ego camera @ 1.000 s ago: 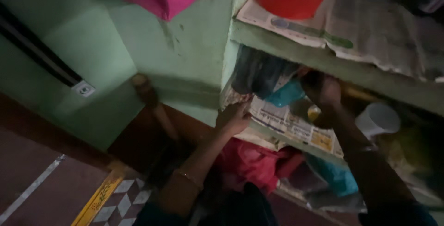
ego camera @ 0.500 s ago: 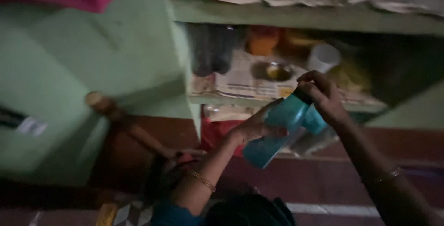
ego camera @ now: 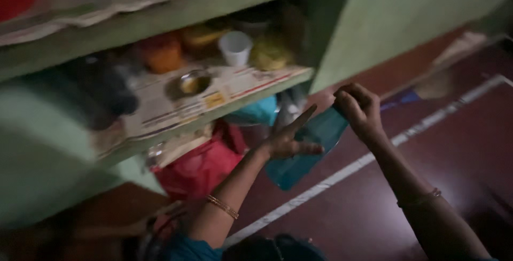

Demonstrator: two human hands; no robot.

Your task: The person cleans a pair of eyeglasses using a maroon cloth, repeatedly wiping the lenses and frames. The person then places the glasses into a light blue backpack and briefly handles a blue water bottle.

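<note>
I hold a teal bottle (ego camera: 304,151) tilted in front of a green wall shelf (ego camera: 160,23). My right hand (ego camera: 357,108) grips the bottle's top end, fingers closed around the cap. My left hand (ego camera: 288,142) rests against the bottle's side, thumb and fingers spread apart. A thin gold bangle sits on my left forearm and another on my right wrist.
The middle shelf, lined with newspaper (ego camera: 176,103), carries a small steel bowl (ego camera: 193,82), a white cup (ego camera: 235,47), an orange jar (ego camera: 160,52) and dark bottles (ego camera: 107,87). Below hang a red bag (ego camera: 206,162) and a teal bag (ego camera: 256,112). The floor is dark red with a white line (ego camera: 342,170).
The bottle came off the shelf and now sits lower and further right in both hands. My view swung right, so the shelf slid to the left.
</note>
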